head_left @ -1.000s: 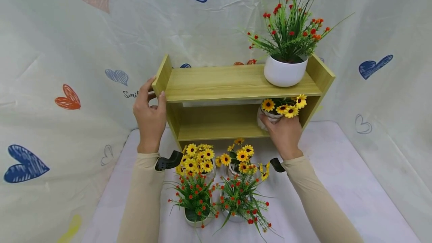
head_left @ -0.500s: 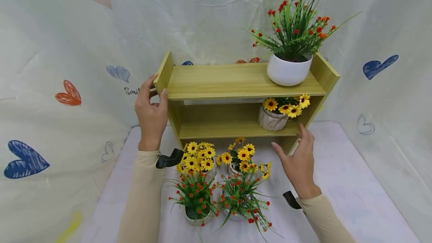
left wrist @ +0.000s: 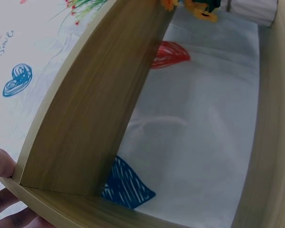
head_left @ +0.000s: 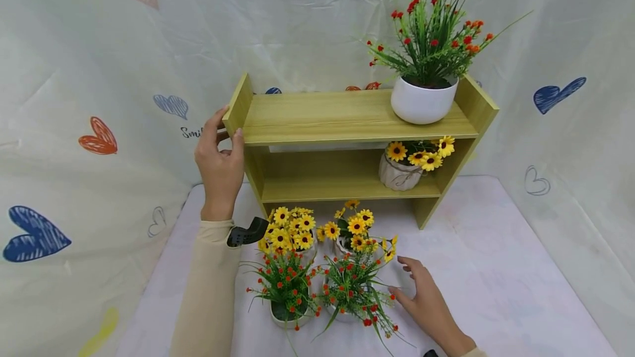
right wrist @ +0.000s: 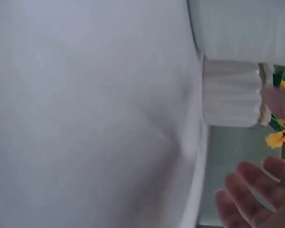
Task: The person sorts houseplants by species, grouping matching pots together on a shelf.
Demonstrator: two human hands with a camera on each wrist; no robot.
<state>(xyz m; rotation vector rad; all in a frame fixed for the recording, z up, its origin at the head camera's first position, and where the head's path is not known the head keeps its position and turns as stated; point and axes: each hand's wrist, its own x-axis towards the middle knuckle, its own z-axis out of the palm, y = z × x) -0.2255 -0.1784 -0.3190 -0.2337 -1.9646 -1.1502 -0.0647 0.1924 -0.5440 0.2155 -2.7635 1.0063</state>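
My left hand (head_left: 220, 169) grips the upper left side panel of a light wooden shelf (head_left: 317, 120), its thumb in front. My right hand (head_left: 429, 304) holds nothing, fingers apart, just right of a potted plant with red flowers (head_left: 349, 288) on the table. Behind that plant stands a pot of yellow flowers (head_left: 357, 227); its ridged pot (right wrist: 232, 92) shows in the right wrist view. To their left are another yellow-flowered plant (head_left: 288, 230) and a red-flowered plant (head_left: 288, 285). A ridged pot with yellow flowers (head_left: 399, 174) sits at the right of the middle board.
A white pot with red flowers (head_left: 424, 103) stands on the right end of the top board. The shelf rests at the back of a table with a pale cloth (head_left: 496, 269). A heart-printed curtain (head_left: 322, 43) hangs behind and at both sides.
My right hand has let go of the yellow-flowered pot on the middle board and has come back toward the front plants. My left hand keeps its grip on the shelf.
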